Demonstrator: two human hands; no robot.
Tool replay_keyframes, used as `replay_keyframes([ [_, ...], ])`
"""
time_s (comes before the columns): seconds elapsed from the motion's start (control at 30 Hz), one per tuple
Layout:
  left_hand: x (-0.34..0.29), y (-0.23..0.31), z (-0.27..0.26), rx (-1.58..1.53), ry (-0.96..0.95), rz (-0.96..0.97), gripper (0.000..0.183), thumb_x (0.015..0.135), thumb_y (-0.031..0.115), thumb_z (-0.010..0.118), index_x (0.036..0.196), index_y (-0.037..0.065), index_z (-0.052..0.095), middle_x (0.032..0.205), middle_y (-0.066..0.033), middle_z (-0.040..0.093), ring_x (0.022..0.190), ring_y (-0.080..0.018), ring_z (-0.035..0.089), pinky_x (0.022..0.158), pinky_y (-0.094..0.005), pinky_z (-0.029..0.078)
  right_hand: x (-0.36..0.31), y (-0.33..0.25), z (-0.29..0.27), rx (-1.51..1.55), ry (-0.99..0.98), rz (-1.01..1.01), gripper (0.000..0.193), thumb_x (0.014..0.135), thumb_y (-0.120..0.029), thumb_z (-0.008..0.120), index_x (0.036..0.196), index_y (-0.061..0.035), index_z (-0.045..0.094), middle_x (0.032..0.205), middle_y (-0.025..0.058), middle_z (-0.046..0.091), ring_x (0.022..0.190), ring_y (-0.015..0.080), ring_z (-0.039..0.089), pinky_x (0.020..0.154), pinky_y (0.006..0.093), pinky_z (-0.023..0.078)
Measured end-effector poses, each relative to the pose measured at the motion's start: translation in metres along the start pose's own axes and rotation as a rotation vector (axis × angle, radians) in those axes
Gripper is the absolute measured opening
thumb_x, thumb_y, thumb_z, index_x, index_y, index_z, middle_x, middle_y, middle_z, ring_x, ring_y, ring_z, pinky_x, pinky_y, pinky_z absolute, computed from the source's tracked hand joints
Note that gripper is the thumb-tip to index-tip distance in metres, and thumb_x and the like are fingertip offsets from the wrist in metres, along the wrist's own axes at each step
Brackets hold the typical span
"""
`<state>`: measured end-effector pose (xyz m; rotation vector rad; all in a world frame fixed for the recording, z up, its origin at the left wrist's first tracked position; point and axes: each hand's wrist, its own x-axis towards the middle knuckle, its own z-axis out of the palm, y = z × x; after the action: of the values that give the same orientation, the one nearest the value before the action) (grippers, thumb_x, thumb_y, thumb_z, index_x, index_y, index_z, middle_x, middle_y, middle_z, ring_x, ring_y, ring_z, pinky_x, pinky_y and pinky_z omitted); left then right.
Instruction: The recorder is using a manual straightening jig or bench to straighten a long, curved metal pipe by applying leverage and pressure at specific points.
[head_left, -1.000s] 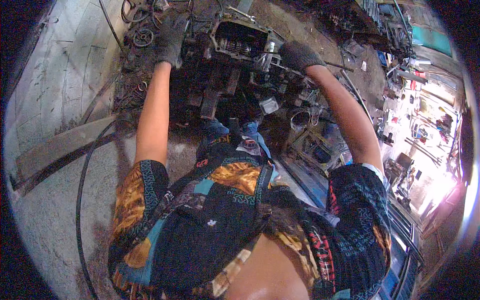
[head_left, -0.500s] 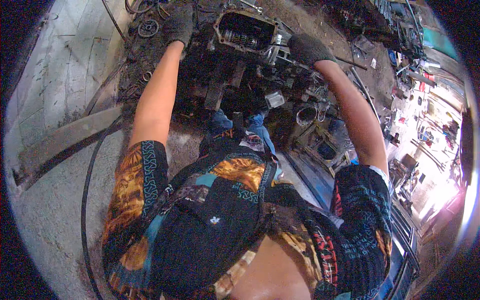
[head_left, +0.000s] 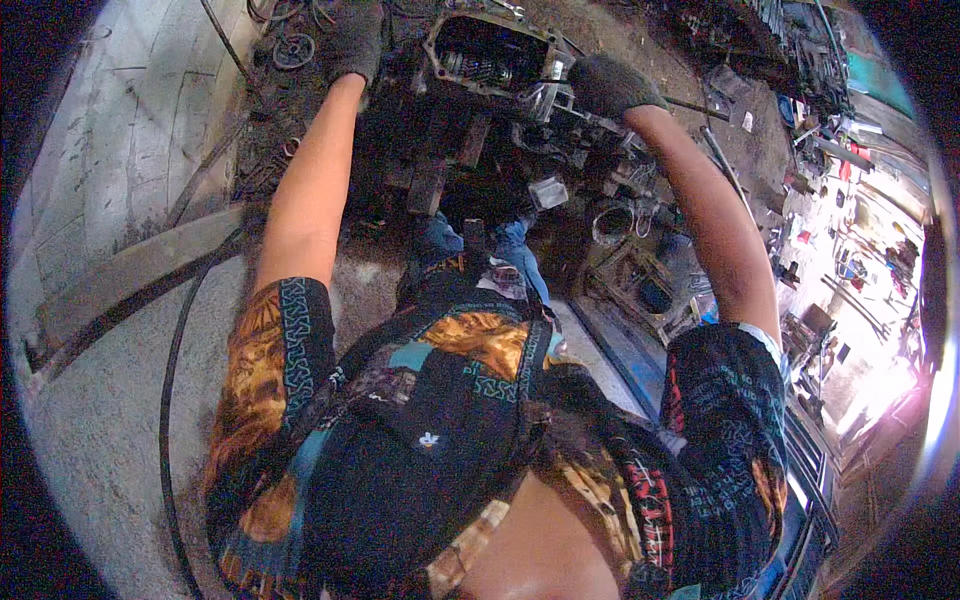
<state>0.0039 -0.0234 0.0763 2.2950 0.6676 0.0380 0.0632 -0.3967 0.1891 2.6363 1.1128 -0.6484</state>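
Observation:
An open metal gearbox housing (head_left: 437, 58) lies ahead of me, with toothed gears (head_left: 482, 72) showing inside its dark cavity. My right hand (head_left: 612, 88), in a dark work glove, is at the housing's right end, beside a shiny metal part (head_left: 548, 100). Its fingers merge with the dark parts, so I cannot see a grip. My left hand (head_left: 352, 45), gloved the same way, is at the left of the housing near the top edge of the view. Its fingers are lost in shadow, and what it touches is hidden.
Wooden blocks (head_left: 427, 187) lie below the housing. Nearby are a small clear container (head_left: 548, 192), a round metal ring (head_left: 611, 225) and greasy parts. A spoked wheel (head_left: 294, 52) rests at the left. A black hose (head_left: 170, 400) crosses the concrete. Tools and scrap clutter the right side.
Both gloved hands sit slightly higher in the view, and the right has shifted a little left toward the housing. The housing too appears slightly higher.

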Motion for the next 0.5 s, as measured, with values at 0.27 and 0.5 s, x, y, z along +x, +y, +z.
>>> replay_keyframes([
  [0.27,0.016,-0.073,0.037,0.046,0.295,0.382,0.044,0.103,0.031,0.049,0.137,0.004,0.055,0.143,-0.0216,0.054,0.129,-0.0413,0.051,0.105,-0.0494,0.043,0.012,0.014,-0.002,-0.010,-0.031,-0.131,0.020,0.085,-0.016,0.058,0.096,-0.0072,0.074,0.099,0.0220,0.071,0.093,0.0428,0.069,0.082,0.0526,0.056],
  [0.5,-0.065,-0.067,0.025,-0.428,0.206,0.111,0.061,0.104,0.044,0.047,0.147,0.001,0.044,0.151,-0.0226,0.045,0.141,-0.0395,0.041,0.116,-0.0459,0.033,-0.036,-0.003,0.039,0.384,0.062,-0.102,0.026,0.092,-0.022,0.059,0.108,-0.0072,0.073,0.103,0.0225,0.071,0.098,0.0410,0.069,0.088,0.0464,0.054],
])
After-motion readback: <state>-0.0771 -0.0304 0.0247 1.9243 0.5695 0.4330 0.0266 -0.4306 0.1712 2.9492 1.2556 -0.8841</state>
